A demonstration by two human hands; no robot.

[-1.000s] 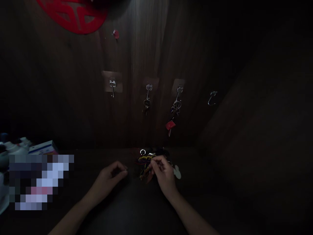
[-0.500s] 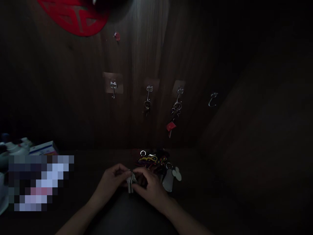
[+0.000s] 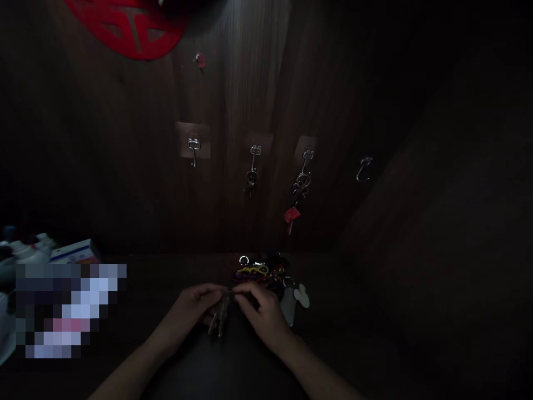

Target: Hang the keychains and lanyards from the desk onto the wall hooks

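Keys [image 3: 222, 320] hang above desk [image 3: 216, 369] between both hands, near cord tangle [image 3: 259, 270]. Left hand [image 3: 192, 304] pinches their top end; right hand [image 3: 265, 315], grip narrow beside it, hold unclear. Likely light, stiff, slick metal, apt to swing; best held at top, where keys gather.

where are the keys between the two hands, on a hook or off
Off: the keys hang between the left hand and right hand, apart from the hooks higher on the wall.
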